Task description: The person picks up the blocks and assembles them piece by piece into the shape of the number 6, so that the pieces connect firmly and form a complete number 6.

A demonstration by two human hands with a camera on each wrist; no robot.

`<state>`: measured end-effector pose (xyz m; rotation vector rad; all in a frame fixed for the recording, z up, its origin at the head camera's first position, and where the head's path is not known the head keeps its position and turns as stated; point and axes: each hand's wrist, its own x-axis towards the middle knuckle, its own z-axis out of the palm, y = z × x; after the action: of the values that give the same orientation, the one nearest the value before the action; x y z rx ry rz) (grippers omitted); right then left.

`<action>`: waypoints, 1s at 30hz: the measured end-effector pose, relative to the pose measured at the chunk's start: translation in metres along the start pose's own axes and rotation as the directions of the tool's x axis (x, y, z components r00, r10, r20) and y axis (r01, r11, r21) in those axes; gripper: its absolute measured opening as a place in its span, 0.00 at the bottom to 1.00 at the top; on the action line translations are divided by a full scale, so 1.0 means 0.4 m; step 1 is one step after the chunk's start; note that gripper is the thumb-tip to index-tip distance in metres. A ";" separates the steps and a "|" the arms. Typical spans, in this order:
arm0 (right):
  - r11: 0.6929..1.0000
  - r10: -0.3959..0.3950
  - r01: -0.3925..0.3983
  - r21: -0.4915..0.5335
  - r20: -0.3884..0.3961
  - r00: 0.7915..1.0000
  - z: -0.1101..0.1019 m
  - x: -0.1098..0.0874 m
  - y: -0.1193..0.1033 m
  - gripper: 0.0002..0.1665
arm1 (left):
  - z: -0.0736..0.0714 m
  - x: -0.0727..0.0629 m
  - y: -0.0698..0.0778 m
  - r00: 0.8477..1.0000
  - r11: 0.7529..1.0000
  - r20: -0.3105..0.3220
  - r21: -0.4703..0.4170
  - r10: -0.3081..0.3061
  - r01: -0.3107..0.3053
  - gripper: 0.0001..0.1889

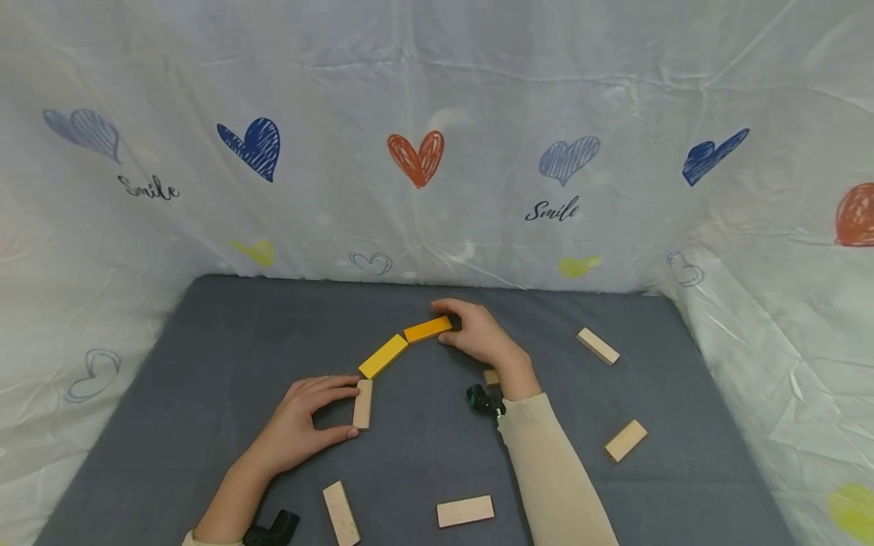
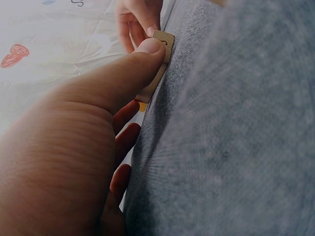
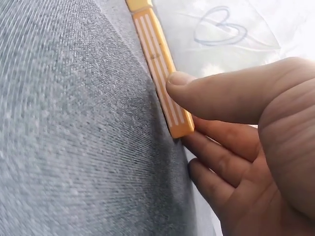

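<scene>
On the grey cloth, a plain wooden block (image 1: 363, 406), a yellow block (image 1: 383, 356) and an orange block (image 1: 425, 331) lie end to end in a curved row. My left hand (image 1: 303, 421) holds the plain block between thumb and fingers; the left wrist view shows the thumb on the end of this wooden block (image 2: 164, 38). At the row's other end, my right hand (image 1: 481, 334) pinches the orange block. Close up in the right wrist view, the thumb presses the orange block (image 3: 156, 64), which has white stripes along its side, with the fingers behind it.
Loose plain blocks lie around: one wooden block (image 1: 341, 513) and another block (image 1: 465, 512) near the front, a block (image 1: 625, 440) and a farther block (image 1: 598, 346) at right. My right wrist partly hides a small block (image 1: 491, 378). A heart-printed sheet (image 1: 478, 98) hangs behind.
</scene>
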<state>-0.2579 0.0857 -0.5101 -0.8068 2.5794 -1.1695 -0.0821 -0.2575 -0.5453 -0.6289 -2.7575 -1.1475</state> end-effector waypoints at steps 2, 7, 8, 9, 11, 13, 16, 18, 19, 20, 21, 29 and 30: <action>1.000 0.005 -0.005 0.008 0.001 1.000 -0.002 -0.002 0.002 0.36 | 0.001 -0.001 -0.001 1.000 1.000 0.001 -0.001 0.001 -0.001 0.34; 0.999 0.033 -0.033 0.010 -0.016 0.999 -0.014 -0.007 0.005 0.37 | 0.004 -0.001 -0.002 1.000 1.000 -0.001 -0.003 0.008 -0.008 0.34; 0.999 0.037 -0.037 0.007 -0.018 0.999 -0.017 -0.007 0.005 0.37 | 0.004 -0.001 -0.002 1.000 1.000 -0.002 -0.002 0.008 -0.008 0.34; 0.999 0.040 -0.040 0.002 -0.022 0.999 -0.019 -0.007 0.006 0.37 | 0.004 -0.001 -0.002 1.000 1.000 -0.003 -0.004 0.007 -0.007 0.34; 0.999 0.047 -0.047 -0.006 -0.029 0.998 -0.022 -0.006 0.006 0.37 | 0.003 -0.001 -0.001 1.000 1.000 -0.003 -0.004 0.004 -0.004 0.34; 0.999 0.047 -0.047 -0.013 -0.023 0.999 -0.025 -0.006 0.006 0.37 | 0.002 -0.001 -0.001 1.000 1.000 0.002 -0.006 -0.001 0.001 0.34; 0.999 0.038 -0.039 -0.021 -0.013 0.999 -0.030 -0.007 0.004 0.37 | 0.001 -0.002 -0.002 1.000 1.000 0.008 -0.006 -0.005 0.005 0.34; 0.999 0.028 -0.028 -0.021 -0.001 1.000 -0.035 -0.009 0.002 0.38 | 0.000 -0.002 -0.003 1.000 1.000 0.009 -0.002 -0.006 0.006 0.34; 1.000 0.023 -0.023 -0.020 0.005 1.000 -0.037 -0.010 0.001 0.38 | 0.000 -0.003 -0.004 1.000 1.000 0.009 0.000 -0.008 0.008 0.34; 1.000 0.018 -0.018 -0.021 0.012 1.000 -0.040 -0.012 -0.001 0.39 | -0.001 -0.004 -0.005 1.000 1.000 0.008 0.002 -0.009 0.009 0.34; 1.000 0.013 -0.013 -0.023 0.021 1.000 -0.042 -0.014 -0.002 0.40 | -0.001 -0.005 -0.005 1.000 1.000 0.007 0.003 -0.009 0.009 0.34; 0.997 -0.047 0.051 -0.055 0.060 0.997 -0.072 -0.049 -0.028 0.43 | -0.001 -0.003 -0.004 1.000 1.000 0.009 -0.001 -0.003 0.003 0.34; 0.996 -0.059 0.063 -0.061 0.061 0.996 -0.076 -0.054 -0.031 0.42 | -0.001 -0.002 -0.004 1.000 1.000 0.008 0.000 -0.002 0.002 0.34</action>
<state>-0.2469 0.1102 -0.4817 -0.9254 2.5723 -1.0684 -0.0820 -0.2591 -0.5463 -0.6321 -2.7650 -1.1481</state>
